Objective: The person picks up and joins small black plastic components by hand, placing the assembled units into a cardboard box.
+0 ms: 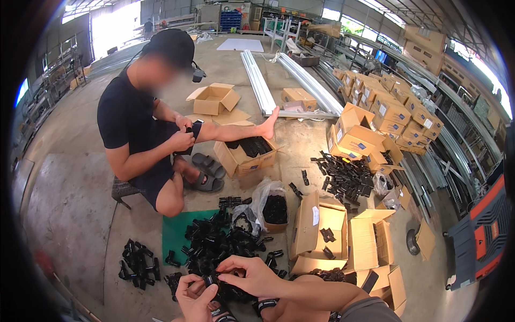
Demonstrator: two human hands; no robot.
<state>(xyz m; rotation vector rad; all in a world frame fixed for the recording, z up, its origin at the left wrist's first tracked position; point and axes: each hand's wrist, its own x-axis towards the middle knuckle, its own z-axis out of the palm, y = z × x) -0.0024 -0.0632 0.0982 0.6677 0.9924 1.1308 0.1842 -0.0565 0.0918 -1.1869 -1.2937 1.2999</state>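
Low in the head view, my left hand (pixel 194 294) is closed round a small black plastic fitting (pixel 211 279), thumb on its near side. The fingers of my right hand (pixel 248 273) pinch at the same fitting from the right. What lies between those fingertips is too small to tell. Just beyond my hands spreads a heap of black plastic fittings (pixel 206 241), partly on a green mat (pixel 173 232). A smaller pile of similar pieces (pixel 138 264) lies to the left on the floor.
Across from me a seated co-worker (pixel 129 118) handles a small dark piece beside a carton of black parts (pixel 251 163). To the right are an open carton (pixel 321 225), another black pile (pixel 346 174) and stacked cartons (pixel 391 110). A plastic-lined box (pixel 276 209) stands beyond the heap.
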